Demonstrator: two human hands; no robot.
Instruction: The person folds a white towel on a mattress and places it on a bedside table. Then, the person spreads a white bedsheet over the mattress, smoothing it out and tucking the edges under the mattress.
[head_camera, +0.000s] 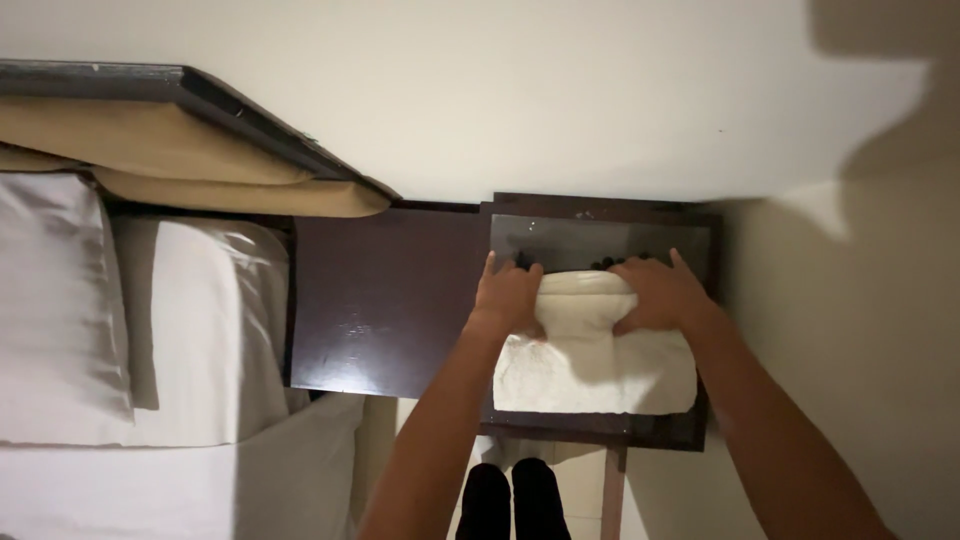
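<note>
i have my left hand (508, 296) and right hand (660, 292) each in a closed grip on the folded white towel (590, 368) on the dark desk (385, 300).

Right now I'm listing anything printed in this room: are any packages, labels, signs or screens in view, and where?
None can be seen in this view.
What is there: a folded white terry towel on a dark wooden bedside table, with the left hand and right hand pressing on its rolled far edge.
White pillows lie at the left, below a tan padded headboard.
</note>
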